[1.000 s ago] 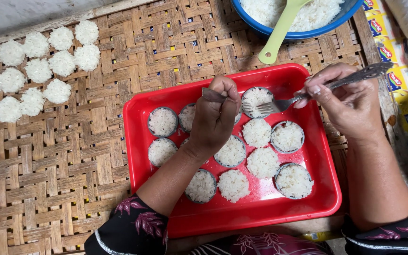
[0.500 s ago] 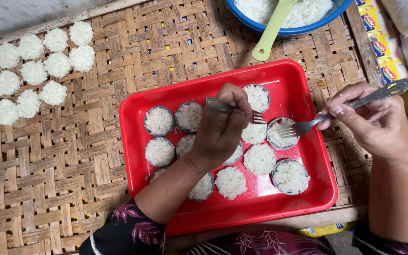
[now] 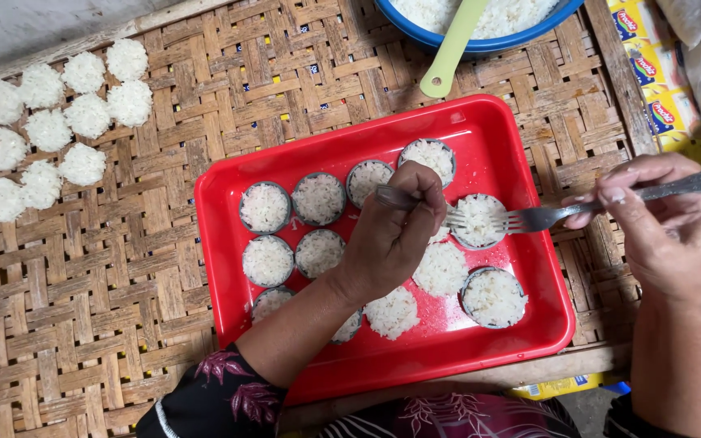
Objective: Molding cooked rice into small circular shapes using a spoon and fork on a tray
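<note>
my left hand pinches a small round metal ring mould over the red plastic tray | my right hand grips a metal fork, tines on a rice-filled mould at tray's right | risk: hard prodding could crumble the rice cake

The tray is glossy red plastic. The fork is dull grey metal. Rough woven bamboo strips form the mat. The rice cakes look grainy, matt white.

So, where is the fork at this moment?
In the head view, the fork is in the right hand, at the right side of the red tray, with its prongs on a rice cake.
</note>
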